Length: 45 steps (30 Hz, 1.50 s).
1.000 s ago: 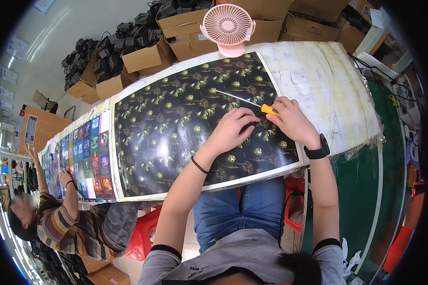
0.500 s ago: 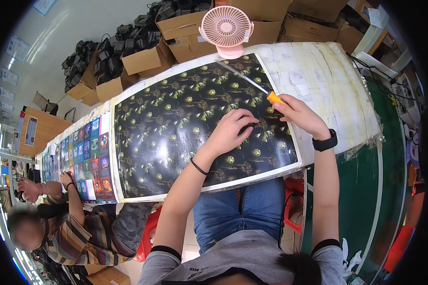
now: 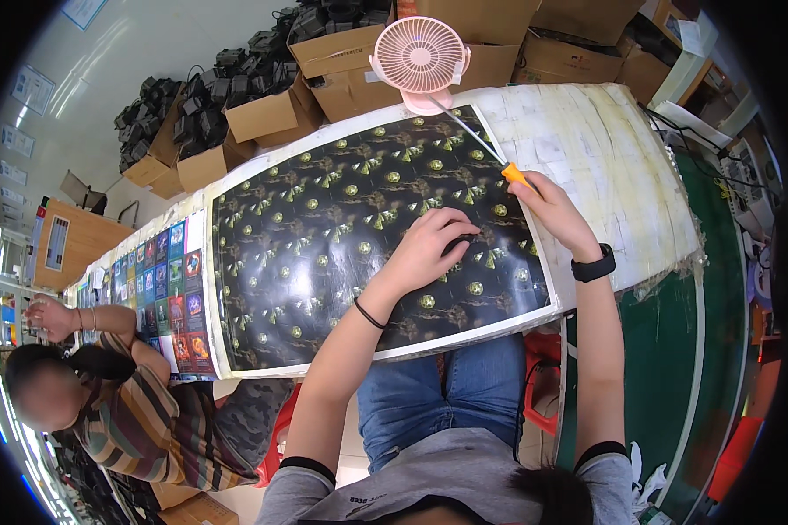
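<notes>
A screwdriver point(image 3: 516, 176) with an orange handle and a long metal shaft is gripped in my right hand point(image 3: 553, 213), raised over the right side of the table. The shaft slants away to the far left, its tip in front of the fan's base. My left hand point(image 3: 431, 249) rests on a large dark sheet point(image 3: 315, 254) printed with a repeating gold-green pattern and edged in white. Its fingers are curled around a small black object point(image 3: 466, 240), mostly hidden, whose kind I cannot make out.
A pink fan point(image 3: 420, 57) stands at the table's far edge. Behind it are cardboard boxes point(image 3: 350, 92) and piles of black devices point(image 3: 228, 83). A sheet of colourful cards point(image 3: 171, 280) lies to the left, where a co-worker in a striped shirt point(image 3: 140, 420) sits. White wrapping point(image 3: 595, 166) covers the table's right end.
My right hand has tilted the screwdriver, so its tip has swung to the right. My left hand stays almost in place. The co-worker has leaned and drawn one hand back from the cards.
</notes>
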Each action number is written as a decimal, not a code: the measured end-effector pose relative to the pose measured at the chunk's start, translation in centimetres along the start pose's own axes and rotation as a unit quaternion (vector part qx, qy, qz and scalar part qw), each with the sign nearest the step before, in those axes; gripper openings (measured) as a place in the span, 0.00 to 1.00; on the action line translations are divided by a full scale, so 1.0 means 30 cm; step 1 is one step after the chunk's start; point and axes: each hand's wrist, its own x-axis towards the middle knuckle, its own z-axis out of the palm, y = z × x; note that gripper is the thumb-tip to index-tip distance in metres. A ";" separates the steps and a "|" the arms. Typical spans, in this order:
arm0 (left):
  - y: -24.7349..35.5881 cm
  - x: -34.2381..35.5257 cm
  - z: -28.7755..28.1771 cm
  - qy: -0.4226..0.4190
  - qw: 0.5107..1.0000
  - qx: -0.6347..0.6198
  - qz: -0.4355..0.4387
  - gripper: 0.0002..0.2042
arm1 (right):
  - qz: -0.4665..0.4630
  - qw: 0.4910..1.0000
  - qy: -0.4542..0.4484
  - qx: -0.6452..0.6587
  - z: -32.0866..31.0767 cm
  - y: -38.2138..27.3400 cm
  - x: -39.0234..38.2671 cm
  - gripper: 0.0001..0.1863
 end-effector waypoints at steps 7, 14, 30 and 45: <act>-0.008 -0.010 -0.001 0.005 1.000 0.002 -0.007 0.12 | 0.102 0.981 -0.051 0.156 -0.046 -0.051 -0.007 0.24; -0.014 -0.004 -0.004 0.004 1.000 -0.002 -0.022 0.12 | 0.122 0.976 -0.135 0.119 -0.104 -0.110 -0.041 0.22; -0.030 -0.001 0.015 0.047 0.996 -0.076 -0.022 0.09 | -0.039 0.957 -0.018 0.287 0.260 -0.016 -0.030 0.05; -0.041 -0.015 0.002 0.053 0.994 -0.086 -0.046 0.06 | -0.057 0.996 -0.013 0.072 0.273 -0.068 -0.036 0.11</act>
